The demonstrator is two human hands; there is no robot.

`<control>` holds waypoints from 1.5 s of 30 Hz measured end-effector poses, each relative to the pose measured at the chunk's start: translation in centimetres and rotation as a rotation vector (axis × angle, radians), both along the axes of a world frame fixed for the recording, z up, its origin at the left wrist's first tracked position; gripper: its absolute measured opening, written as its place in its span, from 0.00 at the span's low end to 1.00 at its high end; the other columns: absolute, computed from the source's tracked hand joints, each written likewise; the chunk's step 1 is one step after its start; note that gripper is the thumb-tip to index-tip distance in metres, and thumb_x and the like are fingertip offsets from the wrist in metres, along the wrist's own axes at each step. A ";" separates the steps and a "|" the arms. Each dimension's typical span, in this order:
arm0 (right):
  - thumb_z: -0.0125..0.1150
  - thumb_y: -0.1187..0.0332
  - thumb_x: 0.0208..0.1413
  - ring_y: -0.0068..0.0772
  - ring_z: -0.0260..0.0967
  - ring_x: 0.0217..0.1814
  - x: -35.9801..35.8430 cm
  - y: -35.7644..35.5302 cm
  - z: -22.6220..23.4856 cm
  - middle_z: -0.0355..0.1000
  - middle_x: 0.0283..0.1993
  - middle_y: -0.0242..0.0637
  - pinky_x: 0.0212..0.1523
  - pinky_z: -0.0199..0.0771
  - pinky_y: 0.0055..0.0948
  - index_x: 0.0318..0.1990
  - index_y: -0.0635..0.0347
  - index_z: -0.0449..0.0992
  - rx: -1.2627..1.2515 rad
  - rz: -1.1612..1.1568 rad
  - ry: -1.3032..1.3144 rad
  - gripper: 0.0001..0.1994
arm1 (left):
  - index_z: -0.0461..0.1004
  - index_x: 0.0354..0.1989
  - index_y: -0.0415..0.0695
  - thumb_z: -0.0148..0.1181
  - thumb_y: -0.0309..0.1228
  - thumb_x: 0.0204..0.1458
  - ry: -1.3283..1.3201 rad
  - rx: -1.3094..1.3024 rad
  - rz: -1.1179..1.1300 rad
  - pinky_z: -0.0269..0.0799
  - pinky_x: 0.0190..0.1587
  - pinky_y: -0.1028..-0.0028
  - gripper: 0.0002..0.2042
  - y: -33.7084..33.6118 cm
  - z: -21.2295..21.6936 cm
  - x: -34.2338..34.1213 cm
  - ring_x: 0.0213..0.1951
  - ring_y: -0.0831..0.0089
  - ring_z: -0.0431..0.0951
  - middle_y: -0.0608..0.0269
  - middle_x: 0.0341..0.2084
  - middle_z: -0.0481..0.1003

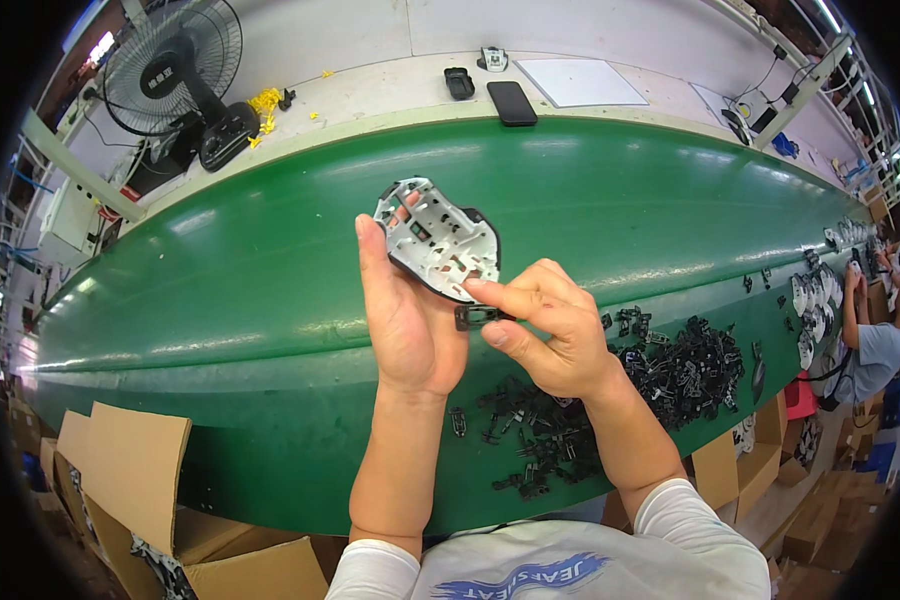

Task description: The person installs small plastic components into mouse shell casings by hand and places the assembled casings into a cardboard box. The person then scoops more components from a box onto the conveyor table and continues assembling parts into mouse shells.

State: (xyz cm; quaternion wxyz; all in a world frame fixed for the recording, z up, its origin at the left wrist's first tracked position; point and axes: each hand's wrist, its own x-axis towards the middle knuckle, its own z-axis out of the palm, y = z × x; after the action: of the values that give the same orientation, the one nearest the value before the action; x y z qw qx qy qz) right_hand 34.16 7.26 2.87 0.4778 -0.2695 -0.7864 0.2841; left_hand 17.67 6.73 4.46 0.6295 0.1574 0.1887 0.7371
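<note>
My left hand (402, 320) is closed around a grey-and-black plastic mouse-like shell (440, 240), its hollow, ribbed inside turned up. Between the thumb and fingers of my right hand (550, 325) is a small black plastic clip (478, 317), just below the shell's near edge. My right index fingertip reaches the shell's lower rim; whether it presses on it I cannot make out. A heap of similar black plastic clips (685, 370) lies beside and beyond my right forearm, and a single one (458, 422) is near my left wrist.
A green conveyor belt (250, 250) runs across in front of me. Open cardboard boxes (135, 470) stand at the lower left. A fan (175, 75), a black phone (511, 103) and a white board (582, 82) are on the back ledge. Another person (875, 350) works at the far right near several pale shells (815, 300).
</note>
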 end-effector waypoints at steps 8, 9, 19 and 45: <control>0.77 0.73 0.52 0.34 0.73 0.32 -0.7 0.3 -0.7 0.82 0.36 0.29 0.41 0.67 0.34 0.43 0.54 0.86 0.246 -0.239 0.002 0.11 | 0.72 0.63 0.46 0.45 0.56 0.75 0.048 0.095 0.074 0.76 0.57 0.63 0.26 -0.8 -0.2 2.2 0.53 0.67 0.80 0.63 0.52 0.80; 0.76 0.73 0.52 0.34 0.74 0.32 -0.6 0.2 -0.8 0.82 0.36 0.30 0.41 0.67 0.34 0.43 0.54 0.86 0.228 -0.245 0.008 0.10 | 0.72 0.63 0.46 0.45 0.56 0.75 0.047 0.091 0.071 0.76 0.57 0.63 0.26 -0.9 -0.2 2.7 0.53 0.67 0.80 0.63 0.52 0.80; 0.75 0.71 0.55 0.35 0.76 0.33 0.0 -0.2 0.6 0.82 0.36 0.34 0.40 0.70 0.36 0.41 0.56 0.85 0.196 -0.239 -0.139 0.07 | 0.71 0.63 0.47 0.44 0.55 0.76 0.215 0.029 0.202 0.75 0.55 0.66 0.25 -0.8 -0.8 3.5 0.51 0.71 0.77 0.65 0.51 0.78; 0.79 0.72 0.45 0.30 0.68 0.24 3.4 2.4 0.2 0.73 0.26 0.25 0.27 0.63 0.32 0.37 0.51 0.87 0.423 -0.257 -0.099 0.10 | 0.75 0.61 0.42 0.33 0.61 0.76 0.541 -0.018 -0.251 0.76 0.57 0.70 0.34 -1.0 -0.2 2.0 0.51 0.75 0.80 0.63 0.49 0.80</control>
State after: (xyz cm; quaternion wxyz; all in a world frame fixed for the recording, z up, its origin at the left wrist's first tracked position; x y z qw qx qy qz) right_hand 37.53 9.64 3.05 0.5167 -0.2746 -0.8101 0.0367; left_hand 19.67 5.70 4.23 0.6439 0.3645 0.3352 0.5832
